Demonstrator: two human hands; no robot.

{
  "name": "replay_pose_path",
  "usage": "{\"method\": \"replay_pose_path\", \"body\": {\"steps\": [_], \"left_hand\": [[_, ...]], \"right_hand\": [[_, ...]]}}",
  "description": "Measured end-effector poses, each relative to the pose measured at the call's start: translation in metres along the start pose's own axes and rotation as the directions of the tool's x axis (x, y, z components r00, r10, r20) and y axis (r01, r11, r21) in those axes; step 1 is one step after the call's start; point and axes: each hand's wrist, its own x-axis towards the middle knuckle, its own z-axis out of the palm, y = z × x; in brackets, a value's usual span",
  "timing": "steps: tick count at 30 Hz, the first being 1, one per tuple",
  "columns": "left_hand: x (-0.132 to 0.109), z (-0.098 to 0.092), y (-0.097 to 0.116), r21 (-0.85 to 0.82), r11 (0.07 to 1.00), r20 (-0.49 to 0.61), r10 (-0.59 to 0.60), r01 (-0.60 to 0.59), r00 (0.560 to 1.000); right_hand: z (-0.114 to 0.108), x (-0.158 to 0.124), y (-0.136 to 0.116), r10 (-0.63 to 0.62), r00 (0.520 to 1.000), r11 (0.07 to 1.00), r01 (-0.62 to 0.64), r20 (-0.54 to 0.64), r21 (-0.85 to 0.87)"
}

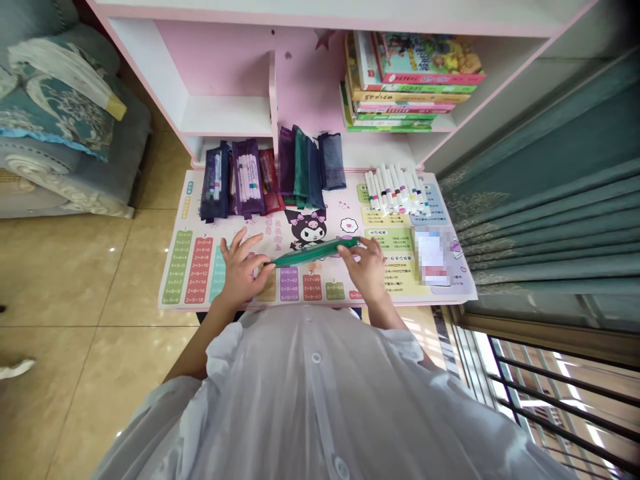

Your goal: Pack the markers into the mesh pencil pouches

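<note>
A green zip pouch [316,253] is stretched between my two hands above the printed desk mat, its narrow edge turned up toward me. My left hand [245,268] pinches its left end between thumb and index finger, the other fingers spread. At the right end, my right hand [365,265] grips the pouch between thumb and fingers. Whether anything is inside it I cannot tell. Beyond my hands stand several flat mesh pouches [306,170] in purple, green and navy. Farther left lie pouches filled with markers [249,179]. A heap of white markers [397,189] rests at the right.
A phone [433,256] with a blurred screen lies near the mat's right edge. Stacked books [410,100] fill part of the shelf [225,115] at the back. A teal curtain [540,193] hangs on the right, and an upholstered sofa [65,180] is on the left.
</note>
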Motion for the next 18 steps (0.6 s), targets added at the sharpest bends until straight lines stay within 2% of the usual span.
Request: {"method": "replay_pose_path", "body": {"steps": [3,6,9,15,18], "left_hand": [[0.000,0.001,0.014,-0.034,0.998,0.005,0.062,-0.062,0.998],[0.001,0.003,0.031,-0.066,0.985,-0.012,0.158,-0.159,0.987],[0.003,0.007,0.047,-0.081,0.969,0.026,0.236,-0.233,0.971],[0.006,0.019,0.070,-0.118,0.915,0.080,0.396,-0.386,0.915],[0.008,0.023,0.080,-0.144,0.898,0.128,0.433,-0.415,0.892]], "right_hand": [[0.011,-0.015,0.000,-0.025,0.994,0.998,0.019,0.103,0.056],[0.019,-0.025,-0.006,-0.010,0.996,0.993,0.000,0.090,0.115],[0.020,-0.032,-0.013,0.042,0.992,0.972,-0.068,0.118,0.225],[0.013,-0.042,-0.026,0.075,0.958,0.826,-0.215,0.276,0.521],[0.007,-0.045,-0.030,0.102,0.939,0.769,-0.285,0.329,0.572]]}}
